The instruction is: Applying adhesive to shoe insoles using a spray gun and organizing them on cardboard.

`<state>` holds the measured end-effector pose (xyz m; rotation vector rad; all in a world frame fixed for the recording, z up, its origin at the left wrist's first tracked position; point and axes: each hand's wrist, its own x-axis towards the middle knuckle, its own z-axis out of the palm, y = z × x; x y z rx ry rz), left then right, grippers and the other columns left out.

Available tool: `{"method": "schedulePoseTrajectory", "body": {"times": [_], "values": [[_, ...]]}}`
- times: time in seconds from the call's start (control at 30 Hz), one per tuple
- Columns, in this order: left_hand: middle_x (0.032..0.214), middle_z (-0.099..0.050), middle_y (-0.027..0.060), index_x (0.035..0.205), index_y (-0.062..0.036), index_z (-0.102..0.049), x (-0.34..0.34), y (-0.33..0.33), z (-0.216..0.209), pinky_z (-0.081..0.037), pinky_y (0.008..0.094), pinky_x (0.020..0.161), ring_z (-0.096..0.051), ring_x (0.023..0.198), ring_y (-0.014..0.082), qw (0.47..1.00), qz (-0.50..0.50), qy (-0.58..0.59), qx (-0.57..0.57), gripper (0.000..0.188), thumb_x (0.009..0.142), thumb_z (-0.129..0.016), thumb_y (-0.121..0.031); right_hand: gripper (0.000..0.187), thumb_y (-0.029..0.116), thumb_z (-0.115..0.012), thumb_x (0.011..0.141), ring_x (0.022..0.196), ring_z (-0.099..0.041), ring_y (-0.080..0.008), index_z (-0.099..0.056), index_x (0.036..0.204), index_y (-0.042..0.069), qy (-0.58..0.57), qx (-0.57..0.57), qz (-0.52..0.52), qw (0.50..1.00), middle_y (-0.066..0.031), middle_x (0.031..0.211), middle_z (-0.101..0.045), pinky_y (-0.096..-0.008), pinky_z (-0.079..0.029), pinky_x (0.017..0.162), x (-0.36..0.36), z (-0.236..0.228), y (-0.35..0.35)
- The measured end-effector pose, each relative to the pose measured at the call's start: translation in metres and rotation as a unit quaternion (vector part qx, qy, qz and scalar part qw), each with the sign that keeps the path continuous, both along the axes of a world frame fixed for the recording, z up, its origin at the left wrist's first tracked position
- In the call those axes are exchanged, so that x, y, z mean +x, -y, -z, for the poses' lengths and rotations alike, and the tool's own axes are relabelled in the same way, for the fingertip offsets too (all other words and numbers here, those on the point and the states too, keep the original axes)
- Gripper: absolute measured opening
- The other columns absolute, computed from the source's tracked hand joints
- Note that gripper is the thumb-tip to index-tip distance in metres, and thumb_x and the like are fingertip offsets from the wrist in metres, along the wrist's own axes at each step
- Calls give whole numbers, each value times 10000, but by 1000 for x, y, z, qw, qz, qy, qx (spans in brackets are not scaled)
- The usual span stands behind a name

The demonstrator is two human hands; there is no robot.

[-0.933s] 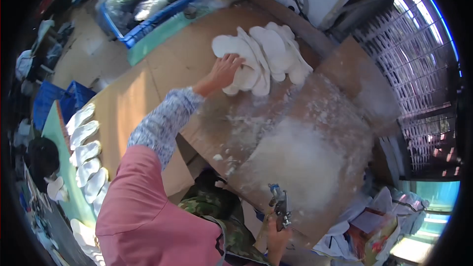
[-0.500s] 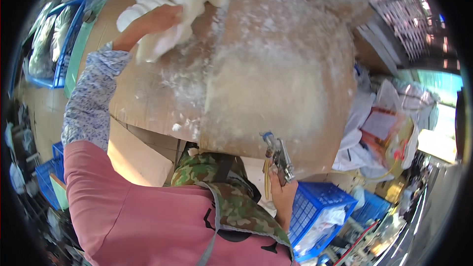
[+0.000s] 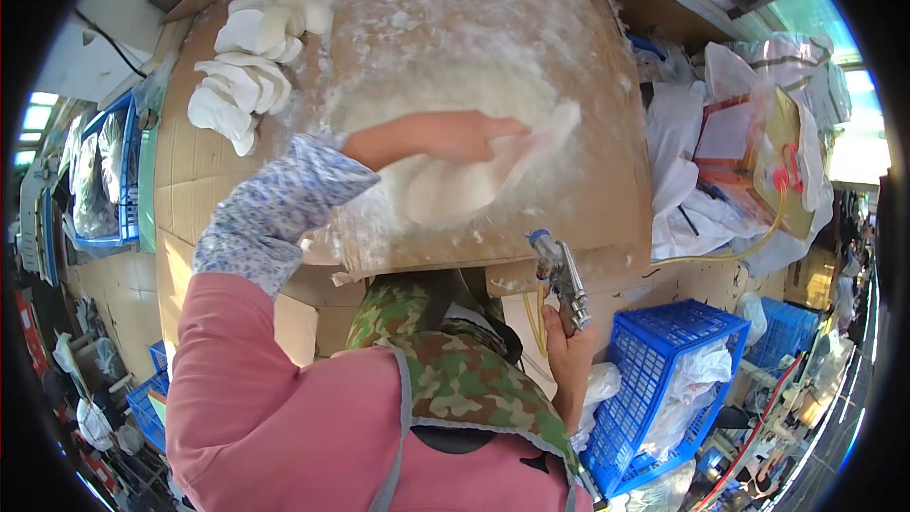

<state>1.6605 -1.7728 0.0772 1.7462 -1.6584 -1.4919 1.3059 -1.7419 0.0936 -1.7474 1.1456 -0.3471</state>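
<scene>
Over the middle of the cardboard work surface (image 3: 597,190), my left hand (image 3: 455,136) grips the edge of a white sole-shaped piece (image 3: 445,192). Motion blurs both the fingertips and the piece, so I cannot tell whether it touches the cardboard. Low at the right, my right hand (image 3: 572,351) is closed round a metal spray gun (image 3: 561,275). The gun's blue-rimmed front end points toward the cardboard, and a yellowish hose hangs by its handle. A pile of similar white pieces (image 3: 242,90) lies at the far left of the surface.
White residue covers much of the cardboard. Right of it are white plastic bags (image 3: 678,166) and a yellow hose (image 3: 749,251). A blue crate (image 3: 654,370) holding bags stands at lower right; another blue crate (image 3: 121,171) is at the left. A camouflage apron (image 3: 474,370) covers my lap.
My left hand has moved from the pile to the middle of the cardboard, bringing a white piece. My right hand keeps the spray gun near the front edge. The view has shifted.
</scene>
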Motion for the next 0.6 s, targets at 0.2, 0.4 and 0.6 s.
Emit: {"method": "schedulePoseTrajectory", "body": {"times": [0.2,0.4,0.6], "values": [[1466,-351,126,1457,-126,-300,8,-30,85,-319,366,1054,-388,1307,278,995,-11,-95,-15,780,712,-494,-4,173,144,-651,867,566,-408,-140,-587,918,-9,0,7,-1,1000,-61,634,-467,-291,-393,537,-15,11,4],[1474,-310,125,1476,-113,-231,-4,-92,75,-331,363,1037,-372,1313,286,966,-226,-125,-3,796,744,-523,-4,181,147,-648,872,563,-428,-163,-593,942,-10,-2,8,-46,999,-78,647,-495,-295,-399,539,-6,15,20],[1290,-477,199,1414,-81,-293,-57,-156,95,-472,390,886,-569,1036,294,915,-391,10,-96,638,821,-518,-17,206,126,-654,868,603,-478,-150,-598,1007,-16,17,15,-102,995,-79,707,-562,-287,-428,577,20,13,26]]}}
